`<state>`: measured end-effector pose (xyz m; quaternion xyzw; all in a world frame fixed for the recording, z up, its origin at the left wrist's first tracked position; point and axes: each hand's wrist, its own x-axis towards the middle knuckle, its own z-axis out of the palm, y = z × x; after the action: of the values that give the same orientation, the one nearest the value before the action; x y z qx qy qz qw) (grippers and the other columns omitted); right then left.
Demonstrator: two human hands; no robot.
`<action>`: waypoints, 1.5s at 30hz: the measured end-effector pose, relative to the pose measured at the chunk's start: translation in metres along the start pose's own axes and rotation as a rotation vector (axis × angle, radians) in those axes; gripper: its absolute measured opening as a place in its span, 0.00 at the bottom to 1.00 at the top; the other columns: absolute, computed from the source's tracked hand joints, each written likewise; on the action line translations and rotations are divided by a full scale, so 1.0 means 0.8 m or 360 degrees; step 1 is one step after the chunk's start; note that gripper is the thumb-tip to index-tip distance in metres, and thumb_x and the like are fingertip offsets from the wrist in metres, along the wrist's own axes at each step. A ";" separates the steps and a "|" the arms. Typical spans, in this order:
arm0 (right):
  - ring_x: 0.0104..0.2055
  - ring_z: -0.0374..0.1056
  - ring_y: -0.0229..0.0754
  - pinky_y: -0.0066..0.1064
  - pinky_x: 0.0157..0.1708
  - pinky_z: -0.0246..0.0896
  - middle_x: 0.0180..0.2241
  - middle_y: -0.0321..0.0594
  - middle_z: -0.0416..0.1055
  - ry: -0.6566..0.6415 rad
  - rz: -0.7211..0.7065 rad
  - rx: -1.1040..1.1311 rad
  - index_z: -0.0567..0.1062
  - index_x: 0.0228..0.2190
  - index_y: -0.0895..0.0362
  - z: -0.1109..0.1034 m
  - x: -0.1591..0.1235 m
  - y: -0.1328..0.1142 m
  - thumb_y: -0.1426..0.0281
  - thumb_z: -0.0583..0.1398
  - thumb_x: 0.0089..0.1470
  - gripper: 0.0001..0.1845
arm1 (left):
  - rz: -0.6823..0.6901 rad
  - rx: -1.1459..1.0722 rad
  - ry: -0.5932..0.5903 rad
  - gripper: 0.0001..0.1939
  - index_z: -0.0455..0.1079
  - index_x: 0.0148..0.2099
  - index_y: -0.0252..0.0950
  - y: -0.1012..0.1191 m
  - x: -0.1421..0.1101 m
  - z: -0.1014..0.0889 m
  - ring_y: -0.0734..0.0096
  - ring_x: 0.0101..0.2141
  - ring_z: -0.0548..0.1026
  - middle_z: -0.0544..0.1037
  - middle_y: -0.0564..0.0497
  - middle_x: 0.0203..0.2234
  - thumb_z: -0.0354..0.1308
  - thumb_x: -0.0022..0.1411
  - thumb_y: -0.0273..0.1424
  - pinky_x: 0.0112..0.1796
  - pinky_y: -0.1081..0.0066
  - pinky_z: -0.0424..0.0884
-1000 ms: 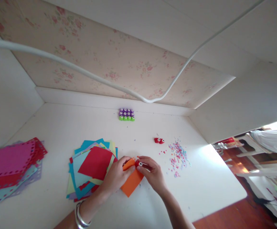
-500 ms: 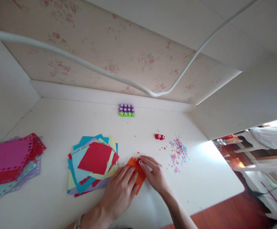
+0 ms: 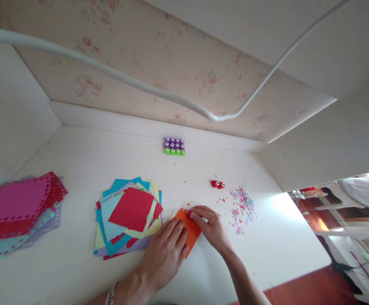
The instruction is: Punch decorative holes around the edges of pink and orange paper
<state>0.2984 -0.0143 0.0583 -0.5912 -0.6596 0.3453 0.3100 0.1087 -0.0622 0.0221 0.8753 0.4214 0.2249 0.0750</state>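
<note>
An orange sheet of paper (image 3: pixel 192 234) lies at a slant on the white table in front of me. Fingers stretched and flat, my left hand (image 3: pixel 165 250) presses down on its left side. My right hand (image 3: pixel 212 226) is closed around a small red paper punch (image 3: pixel 189 214) at the sheet's upper edge, and its fingers partly cover the punch. A tiny orange cut-out (image 3: pixel 188 204) lies just beyond that edge. Farther back and to the right, more red punches (image 3: pixel 217 184) stand side by side, their tops marked like eyes.
Left of my hands is a pile of coloured paper (image 3: pixel 131 209). Sheets with punched borders (image 3: pixel 19 199) lie at the far left. Purple and green punches (image 3: pixel 174 146) stand in rows near the back wall. Confetti (image 3: pixel 242 205) is scattered at right. A white cable (image 3: pixel 178 99) crosses above.
My right fingers have shifted onto the top of the red punch, covering the eye mark that showed before. My left hand stays on the orange paper. The view has shifted slightly.
</note>
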 end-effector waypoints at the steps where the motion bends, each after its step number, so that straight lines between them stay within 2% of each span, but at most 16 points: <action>1: 0.43 0.74 0.45 0.37 0.47 0.69 0.40 0.41 0.78 -0.0009 0.0011 0.0005 0.83 0.34 0.52 0.000 0.000 0.000 0.63 0.60 0.61 0.11 | -0.0004 -0.0003 0.0002 0.18 0.71 0.55 0.34 0.000 -0.001 0.001 0.56 0.56 0.69 0.75 0.44 0.54 0.52 0.68 0.35 0.57 0.58 0.63; 15: 0.43 0.74 0.46 0.37 0.47 0.69 0.41 0.42 0.77 -0.0036 0.0077 0.0025 0.83 0.33 0.52 0.004 0.003 0.002 0.59 0.58 0.62 0.16 | 0.0012 0.0004 0.0026 0.18 0.71 0.54 0.33 -0.002 -0.001 0.002 0.58 0.56 0.69 0.76 0.44 0.53 0.50 0.69 0.36 0.57 0.59 0.60; 20: 0.46 0.73 0.46 0.39 0.50 0.68 0.45 0.42 0.76 -0.0060 0.0103 0.0009 0.83 0.37 0.51 0.005 0.003 0.008 0.58 0.57 0.62 0.16 | -0.0004 -0.0028 0.0009 0.18 0.71 0.55 0.34 -0.002 -0.002 0.006 0.58 0.56 0.69 0.75 0.44 0.54 0.49 0.69 0.36 0.58 0.58 0.60; 24: 0.51 0.70 0.49 0.44 0.54 0.66 0.50 0.43 0.75 -0.0072 0.0126 -0.0031 0.82 0.43 0.49 0.008 0.002 0.014 0.56 0.57 0.62 0.17 | -0.0045 -0.0065 0.0031 0.18 0.70 0.55 0.35 -0.001 -0.004 0.011 0.59 0.57 0.68 0.75 0.45 0.53 0.50 0.69 0.37 0.59 0.58 0.59; 32: 0.53 0.69 0.51 0.49 0.56 0.63 0.51 0.41 0.75 0.0040 0.0192 -0.0080 0.81 0.44 0.48 0.024 -0.002 0.014 0.58 0.57 0.62 0.16 | -0.0064 -0.0075 0.0012 0.17 0.71 0.55 0.34 0.002 -0.003 0.011 0.56 0.56 0.68 0.75 0.44 0.53 0.49 0.69 0.35 0.58 0.57 0.59; 38: 0.54 0.69 0.51 0.48 0.56 0.64 0.52 0.40 0.75 0.0023 0.0277 -0.0026 0.81 0.45 0.49 0.025 0.004 0.011 0.60 0.59 0.59 0.15 | -0.0019 -0.0044 0.0011 0.17 0.71 0.54 0.34 0.000 0.000 0.006 0.54 0.55 0.70 0.75 0.43 0.52 0.51 0.67 0.33 0.56 0.55 0.62; 45: 0.53 0.71 0.51 0.48 0.57 0.62 0.49 0.42 0.77 0.0031 0.0195 -0.0023 0.81 0.44 0.52 0.023 0.006 0.007 0.64 0.59 0.58 0.15 | -0.0001 -0.0075 0.0039 0.16 0.72 0.53 0.33 0.001 0.000 0.001 0.53 0.53 0.71 0.76 0.41 0.51 0.52 0.66 0.32 0.55 0.54 0.64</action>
<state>0.2860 -0.0110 0.0431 -0.6360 -0.6217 0.3530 0.2905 0.1094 -0.0626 0.0212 0.8704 0.4171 0.2454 0.0906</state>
